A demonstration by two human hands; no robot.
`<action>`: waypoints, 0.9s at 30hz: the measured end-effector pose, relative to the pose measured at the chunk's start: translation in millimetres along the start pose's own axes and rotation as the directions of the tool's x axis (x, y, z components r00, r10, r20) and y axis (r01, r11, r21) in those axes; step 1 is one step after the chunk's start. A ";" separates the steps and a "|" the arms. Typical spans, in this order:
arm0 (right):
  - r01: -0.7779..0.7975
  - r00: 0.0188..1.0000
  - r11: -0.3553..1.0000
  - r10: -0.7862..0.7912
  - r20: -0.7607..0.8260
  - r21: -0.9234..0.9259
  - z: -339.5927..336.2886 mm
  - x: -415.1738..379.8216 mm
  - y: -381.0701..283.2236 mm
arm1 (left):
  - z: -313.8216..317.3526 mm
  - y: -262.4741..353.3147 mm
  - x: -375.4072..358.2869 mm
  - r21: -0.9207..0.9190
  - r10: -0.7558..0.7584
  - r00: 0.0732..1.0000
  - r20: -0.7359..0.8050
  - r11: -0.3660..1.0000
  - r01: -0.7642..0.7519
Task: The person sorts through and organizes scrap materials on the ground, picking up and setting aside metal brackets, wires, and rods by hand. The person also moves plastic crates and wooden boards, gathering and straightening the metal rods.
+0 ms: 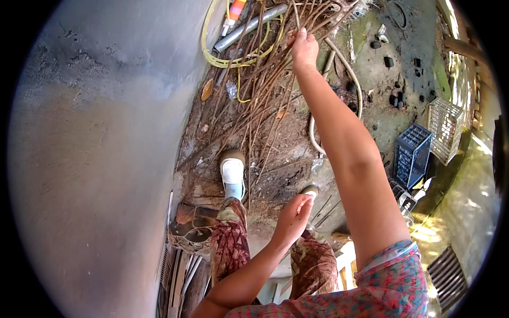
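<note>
My right hand (305,50) reaches far forward, its fingers closed around a thin brown stick (297,16) at the edge of a loose heap of long sticks (265,90). How many sticks are in its grip is hard to see. Lower down, my left hand (291,220) hangs above my knees and near my right shoe (310,191), fingers curled in, with nothing visible in it. A yellow hose (204,40) loops under and around the heap. Next to the heap lies a grey pipe (249,29), with an orange and white tube (234,13) beyond it.
A grey wall (101,159) rises close on my left. To the right, a pale hose (359,87) curves over the ground. Dark lumps (388,62), a blue crate (412,153) and a white crate (445,127) lie farther right. A pot-like container (191,236) stands behind my left shoe (232,172).
</note>
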State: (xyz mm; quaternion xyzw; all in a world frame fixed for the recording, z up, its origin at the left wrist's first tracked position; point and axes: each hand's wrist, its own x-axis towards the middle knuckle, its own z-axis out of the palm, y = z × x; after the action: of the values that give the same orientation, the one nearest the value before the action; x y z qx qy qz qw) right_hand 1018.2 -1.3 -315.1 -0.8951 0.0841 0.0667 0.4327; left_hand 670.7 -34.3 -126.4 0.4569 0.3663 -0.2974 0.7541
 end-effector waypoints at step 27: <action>-0.139 0.987 0.823 0.161 0.009 0.551 -13.7 -18.1 -30.0 | -2.9 7.2 1.1 -0.030 -0.065 0.996 0.053 0.997 0.067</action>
State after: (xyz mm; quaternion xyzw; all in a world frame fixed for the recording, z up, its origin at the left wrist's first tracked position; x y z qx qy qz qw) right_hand 1007.4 8.0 -280.2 -0.7248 0.1778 0.0567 0.6632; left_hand 676.2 -28.9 -124.9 0.4246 0.3663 -0.3281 0.7602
